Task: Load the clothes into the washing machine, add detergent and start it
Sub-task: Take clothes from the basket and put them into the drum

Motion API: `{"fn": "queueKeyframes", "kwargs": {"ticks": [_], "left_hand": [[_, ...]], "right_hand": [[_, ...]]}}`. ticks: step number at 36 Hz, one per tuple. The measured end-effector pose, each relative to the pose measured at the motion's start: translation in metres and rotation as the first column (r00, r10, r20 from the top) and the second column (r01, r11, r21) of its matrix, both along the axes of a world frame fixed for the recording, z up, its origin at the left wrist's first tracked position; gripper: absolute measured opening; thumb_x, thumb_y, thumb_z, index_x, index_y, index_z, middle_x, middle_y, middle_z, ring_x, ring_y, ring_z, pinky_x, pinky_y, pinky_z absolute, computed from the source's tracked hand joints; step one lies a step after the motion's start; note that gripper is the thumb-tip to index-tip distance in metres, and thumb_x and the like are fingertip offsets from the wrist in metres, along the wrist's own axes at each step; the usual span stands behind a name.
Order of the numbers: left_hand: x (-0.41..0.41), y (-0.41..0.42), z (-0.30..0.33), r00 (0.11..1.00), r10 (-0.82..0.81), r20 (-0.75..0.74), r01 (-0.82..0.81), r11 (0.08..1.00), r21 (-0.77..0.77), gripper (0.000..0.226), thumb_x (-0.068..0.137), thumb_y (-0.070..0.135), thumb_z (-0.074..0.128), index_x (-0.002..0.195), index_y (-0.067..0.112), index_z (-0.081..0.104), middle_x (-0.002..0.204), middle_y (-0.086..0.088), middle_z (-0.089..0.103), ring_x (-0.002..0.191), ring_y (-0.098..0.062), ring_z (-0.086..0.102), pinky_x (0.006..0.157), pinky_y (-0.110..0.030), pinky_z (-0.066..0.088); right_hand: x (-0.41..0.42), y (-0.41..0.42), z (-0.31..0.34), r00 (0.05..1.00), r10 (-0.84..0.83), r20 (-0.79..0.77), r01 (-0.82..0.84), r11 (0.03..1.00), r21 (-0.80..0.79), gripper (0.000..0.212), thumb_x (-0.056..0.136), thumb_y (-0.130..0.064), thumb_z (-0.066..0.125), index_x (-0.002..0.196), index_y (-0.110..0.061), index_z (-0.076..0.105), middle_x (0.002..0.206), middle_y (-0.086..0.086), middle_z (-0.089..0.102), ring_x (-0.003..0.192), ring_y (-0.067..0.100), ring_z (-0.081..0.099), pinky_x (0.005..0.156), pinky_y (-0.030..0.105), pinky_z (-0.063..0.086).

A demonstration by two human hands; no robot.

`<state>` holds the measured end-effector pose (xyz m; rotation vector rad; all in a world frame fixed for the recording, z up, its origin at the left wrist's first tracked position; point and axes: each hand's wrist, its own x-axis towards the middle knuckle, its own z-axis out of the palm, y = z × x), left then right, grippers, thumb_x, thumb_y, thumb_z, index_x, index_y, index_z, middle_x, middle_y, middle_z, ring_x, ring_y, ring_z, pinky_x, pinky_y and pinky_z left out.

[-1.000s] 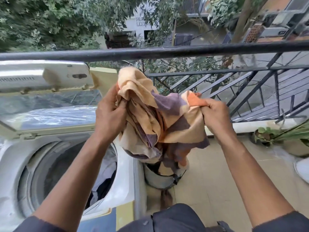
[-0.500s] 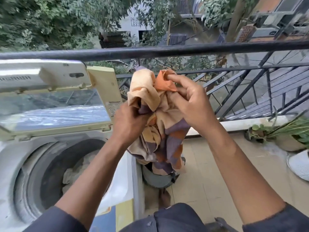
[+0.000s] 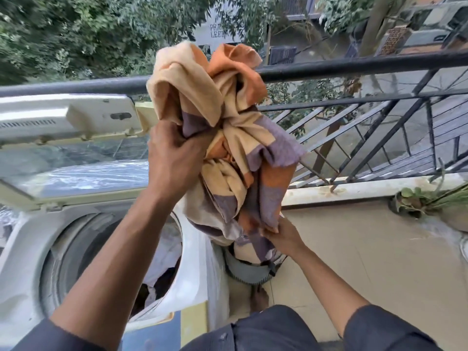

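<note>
Balcony setting, outdoors, daylight, soft and even.

Floor (image 3: pixel 354 262): beige tiles, pale joints, dusty toward the right edge.
Kerb (image 3: pixel 367 190): low white ledge along the outer side, stained and chipped.
Railing (image 3: pixel 354 64): black metal, thick round top bar, thinner bars below set upright and slanted.
Potted plant (image 3: pixel 415 201): on the floor at the right, beside the kerb, round leaves and long narrow blades.
Trees (image 3: pixel 76 34): dense green foliage beyond the railing, upper left and centre.
Building (image 3: pixel 217 31): pale wall with partly hidden lettering, seen through branches.
Brick wall (image 3: pixel 395 40): upper right, beside grey ledges.
</note>
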<state>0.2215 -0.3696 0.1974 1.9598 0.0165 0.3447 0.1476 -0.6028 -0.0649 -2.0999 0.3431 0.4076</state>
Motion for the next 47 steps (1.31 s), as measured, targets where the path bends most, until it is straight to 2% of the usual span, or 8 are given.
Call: {"fn": "queueKeyframes", "kwargs": {"ticks": [3, 11, 16, 22, 29, 33, 38, 47], "left_hand": [[0.001, 0.006, -0.002, 1.000, 0.012, -0.022, -0.010, 0.997, 0.075, 0.054, 0.075, 0.052, 0.079, 0.103, 0.007, 0.067, 0.101, -0.007, 0.080, 0.099, -0.022, 0.074, 0.080, -0.062, 0.059], [-0.015, 0.010, -0.014, 0.994, 0.075, -0.078, -0.047, 0.948, 0.314, 0.054, 0.080, 0.051, 0.075, 0.062, 0.002, 0.059, 0.061, -0.025, 0.055, 0.070, -0.051, 0.055, 0.057, -0.047, 0.042], [-0.019, 0.003, -0.014, 0.998, 0.039, -0.053, -0.013, 0.904, 0.426, 0.053, 0.080, 0.050, 0.065, 0.070, -0.002, 0.064, 0.060, -0.017, 0.039, 0.070, -0.053, 0.051, 0.060, -0.041, 0.030], [-0.016, 0.001, -0.012, 0.998, 0.057, 0.007, -0.054, 0.895, 0.443, 0.044, 0.093, 0.044, 0.072, 0.082, 0.002, 0.067, 0.085, -0.033, 0.064, 0.081, -0.050, 0.057, 0.068, -0.040, 0.032], [-0.017, 0.005, -0.002, 0.988, 0.154, -0.013, -0.142, 0.937, 0.320, 0.036, 0.094, 0.041, 0.071, 0.076, 0.016, 0.052, 0.078, -0.016, 0.054, 0.075, -0.036, 0.046, 0.069, -0.040, 0.031], [-0.015, 0.007, 0.004, 0.967, 0.254, 0.010, -0.249, 0.942, 0.223, 0.045, 0.092, 0.048, 0.070, 0.090, 0.004, 0.061, 0.090, -0.030, 0.064, 0.090, -0.051, 0.056, 0.073, -0.048, 0.043], [-0.014, 0.000, 0.013, 0.949, 0.309, -0.057, -0.296, 0.940, 0.166, 0.060, 0.092, 0.059, 0.067, 0.097, -0.001, 0.066, 0.102, -0.030, 0.067, 0.099, -0.050, 0.057, 0.082, -0.048, 0.048], [-0.014, 0.000, 0.002, 0.990, 0.089, -0.113, -0.078, 0.993, 0.093, 0.073, 0.081, 0.087, 0.055, 0.107, 0.021, 0.071, 0.101, 0.000, 0.075, 0.100, -0.024, 0.070, 0.091, -0.050, 0.057]], "right_hand": [[0.007, -0.007, 0.004, 0.985, -0.167, -0.043, 0.169, 0.984, 0.052, 0.013, 0.084, -0.030, 0.073, 0.090, -0.020, 0.068, 0.087, 0.006, 0.066, 0.078, 0.022, 0.063, 0.067, 0.033, 0.051], [0.036, -0.054, 0.068, 0.899, -0.418, 0.133, 0.419, 0.908, 0.021, 0.024, 0.062, -0.025, 0.055, 0.073, -0.005, 0.064, 0.066, 0.015, 0.068, 0.065, 0.024, 0.061, 0.060, 0.049, 0.056], [0.051, -0.048, 0.158, 0.861, -0.391, 0.324, 0.357, 0.920, 0.161, 0.050, 0.059, -0.051, 0.072, 0.089, -0.011, 0.071, 0.071, -0.002, 0.066, 0.068, 0.015, 0.055, 0.060, 0.034, 0.042], [0.050, -0.024, 0.256, 0.727, -0.232, 0.646, 0.017, 0.947, 0.320, 0.030, 0.087, 0.006, 0.063, 0.088, -0.022, 0.075, 0.085, -0.004, 0.072, 0.079, 0.008, 0.063, 0.072, 0.027, 0.051], [0.074, -0.031, 0.261, 0.916, 0.168, 0.365, 0.099, 0.786, -0.610, 0.026, 0.087, -0.036, 0.061, 0.072, -0.015, 0.058, 0.075, 0.011, 0.062, 0.084, 0.037, 0.069, 0.065, 0.039, 0.045], [0.077, -0.036, 0.273, 0.731, -0.029, 0.682, 0.348, 0.875, -0.335, 0.024, 0.091, -0.026, 0.065, 0.078, -0.007, 0.064, 0.068, 0.005, 0.062, 0.074, 0.029, 0.068, 0.061, 0.042, 0.051], [0.073, -0.018, 0.309, 0.474, -0.183, 0.861, 0.059, 0.983, 0.176, 0.016, 0.086, -0.004, 0.058, 0.084, 0.004, 0.070, 0.082, 0.011, 0.066, 0.081, 0.016, 0.057, 0.070, 0.048, 0.052], [0.084, 0.005, 0.285, 0.719, -0.067, 0.692, -0.016, 0.993, 0.113, 0.045, 0.101, -0.037, 0.057, 0.078, 0.000, 0.068, 0.074, 0.022, 0.069, 0.063, 0.031, 0.063, 0.062, 0.055, 0.054]]}}
